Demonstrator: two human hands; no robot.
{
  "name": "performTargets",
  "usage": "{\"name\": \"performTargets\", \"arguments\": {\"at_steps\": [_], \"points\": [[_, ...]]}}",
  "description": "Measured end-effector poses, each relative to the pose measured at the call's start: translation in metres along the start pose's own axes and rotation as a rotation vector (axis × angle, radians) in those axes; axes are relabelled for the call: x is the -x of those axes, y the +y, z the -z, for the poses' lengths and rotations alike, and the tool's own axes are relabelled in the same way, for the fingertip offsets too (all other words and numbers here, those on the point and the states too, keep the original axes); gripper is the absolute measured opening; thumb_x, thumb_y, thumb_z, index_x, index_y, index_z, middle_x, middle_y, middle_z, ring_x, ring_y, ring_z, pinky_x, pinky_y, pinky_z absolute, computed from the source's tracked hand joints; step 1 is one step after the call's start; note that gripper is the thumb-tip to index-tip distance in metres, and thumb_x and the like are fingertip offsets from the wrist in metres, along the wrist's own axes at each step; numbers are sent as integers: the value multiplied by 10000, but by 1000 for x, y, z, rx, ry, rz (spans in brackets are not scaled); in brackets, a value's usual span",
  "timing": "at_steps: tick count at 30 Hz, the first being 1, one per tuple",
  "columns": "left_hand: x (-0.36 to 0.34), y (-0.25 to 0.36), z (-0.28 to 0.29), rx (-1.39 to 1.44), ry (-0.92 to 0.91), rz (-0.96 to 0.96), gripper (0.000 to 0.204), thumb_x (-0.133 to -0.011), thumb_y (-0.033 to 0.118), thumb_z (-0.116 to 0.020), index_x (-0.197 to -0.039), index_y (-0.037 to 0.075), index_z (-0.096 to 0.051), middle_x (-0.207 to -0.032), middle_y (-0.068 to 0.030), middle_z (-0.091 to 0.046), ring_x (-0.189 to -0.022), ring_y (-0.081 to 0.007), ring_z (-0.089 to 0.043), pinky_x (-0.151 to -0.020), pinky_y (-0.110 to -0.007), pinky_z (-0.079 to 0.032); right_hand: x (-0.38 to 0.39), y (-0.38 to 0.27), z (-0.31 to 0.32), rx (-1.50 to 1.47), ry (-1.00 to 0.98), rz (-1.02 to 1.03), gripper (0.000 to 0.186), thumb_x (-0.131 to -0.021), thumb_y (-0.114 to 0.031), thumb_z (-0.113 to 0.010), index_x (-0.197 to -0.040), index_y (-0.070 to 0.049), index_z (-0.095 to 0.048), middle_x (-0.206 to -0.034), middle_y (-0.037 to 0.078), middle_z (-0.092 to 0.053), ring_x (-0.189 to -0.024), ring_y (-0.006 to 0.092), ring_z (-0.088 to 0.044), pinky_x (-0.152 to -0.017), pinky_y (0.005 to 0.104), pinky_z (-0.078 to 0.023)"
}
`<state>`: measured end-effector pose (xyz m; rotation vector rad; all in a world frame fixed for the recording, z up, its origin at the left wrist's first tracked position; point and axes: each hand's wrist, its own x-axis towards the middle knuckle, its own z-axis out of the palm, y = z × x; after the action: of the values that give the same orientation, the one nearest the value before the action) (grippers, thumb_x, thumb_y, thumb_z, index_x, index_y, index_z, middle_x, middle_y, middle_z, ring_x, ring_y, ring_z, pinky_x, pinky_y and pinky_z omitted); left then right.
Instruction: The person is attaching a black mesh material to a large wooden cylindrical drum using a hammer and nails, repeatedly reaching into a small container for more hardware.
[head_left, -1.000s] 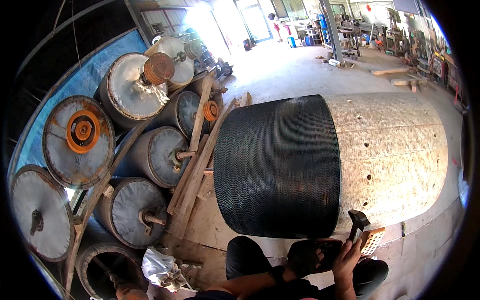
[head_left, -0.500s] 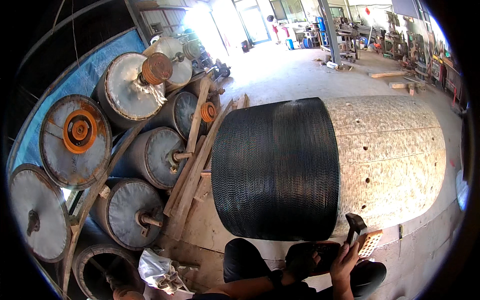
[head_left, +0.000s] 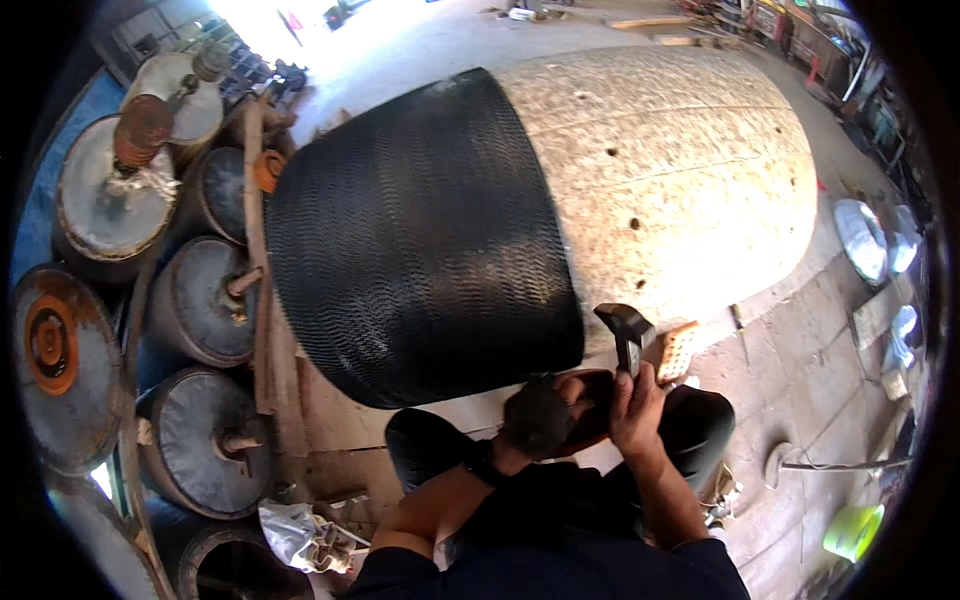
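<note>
A hammer (head_left: 628, 330) is gripped in my right hand (head_left: 636, 412), its dark head raised beside the lower edge of a big drum. The drum's right part is a mottled tan surface (head_left: 660, 150) with small dark holes; a black finely ridged covering (head_left: 420, 240) wraps its left part. My left hand (head_left: 540, 415), in a dark glove with bare fingertips, is close under the covering's lower right edge. Its fingers are curled, and what they hold is hidden. Between my hands, over my lap, lies a dark container (head_left: 592, 412) with a reddish edge, partly covered.
Metal rollers (head_left: 205, 430) with shaft ends are stacked at the left, beside wooden planks (head_left: 285, 385). A crumpled white sack (head_left: 300, 535) lies near my left knee. Past my right knee is an orange perforated brick (head_left: 679, 346). A lime-green container (head_left: 853, 530) stands at far right.
The view has tipped down and turned, so the drum appears higher and farther left. My left hand has come up toward the covering's lower edge. The hammer stays in my right hand.
</note>
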<state>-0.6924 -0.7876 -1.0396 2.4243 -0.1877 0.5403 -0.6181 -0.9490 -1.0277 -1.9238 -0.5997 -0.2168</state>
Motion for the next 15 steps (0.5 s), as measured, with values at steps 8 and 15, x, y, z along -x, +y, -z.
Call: {"name": "performTargets", "arguments": {"at_steps": [8,15], "points": [[13,3,-11,-146,-54,79,228,-871,170,-709,-1037,40,-623,-1018,-173,-676,-893,-351,-669,-763,-462,-537,5,20,-4,84,-24,19,233,-970,-140,-580,-1132,24,-540,-741,265,-622,-681,513,-617,-582,522,-482],[-46,-23,49,-175,527,-279,324,-814,-56,-691,-1125,20,-645,-1097,-180,-670,-937,-362,-673,-818,-470,-557,-9,8,-8,155,-84,-129,162,-1015,-154,-545,-993,4,-514,-714,275,-562,-687,511,-565,-559,491,-436]]}}
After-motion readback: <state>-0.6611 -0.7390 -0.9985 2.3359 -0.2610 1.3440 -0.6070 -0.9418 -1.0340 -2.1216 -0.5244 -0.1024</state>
